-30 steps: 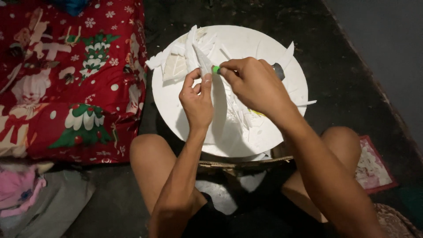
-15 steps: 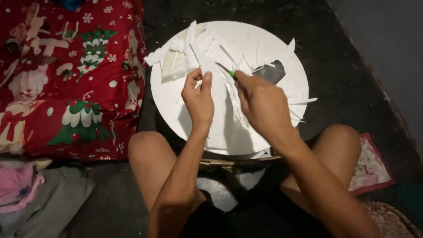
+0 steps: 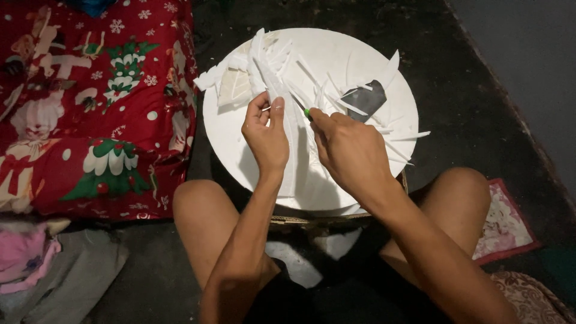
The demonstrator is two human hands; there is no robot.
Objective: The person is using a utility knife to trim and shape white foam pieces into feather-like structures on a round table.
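My left hand (image 3: 265, 133) pinches a long white strip (image 3: 277, 90) of thin sheet material and holds it over a round white board (image 3: 240, 150). My right hand (image 3: 351, 150) is closed on a small knife with a green handle (image 3: 307, 111), its blade laid against the strip just right of my left thumb. Several cut white strips and slivers (image 3: 336, 96) lie scattered over the board. A grey, dark piece (image 3: 365, 99) rests on the board to the upper right of my right hand.
A red blanket with a festive tree pattern (image 3: 90, 108) lies to the left. My bare knees (image 3: 198, 204) frame the board, which sits on a low stand. A pink cloth (image 3: 24, 258) is at the lower left, a patterned mat (image 3: 504, 222) at the right, dark floor beyond.
My right hand has drawn the green-handled knife down and toward me along the strip. My left hand has kept its pinch in nearly the same place.
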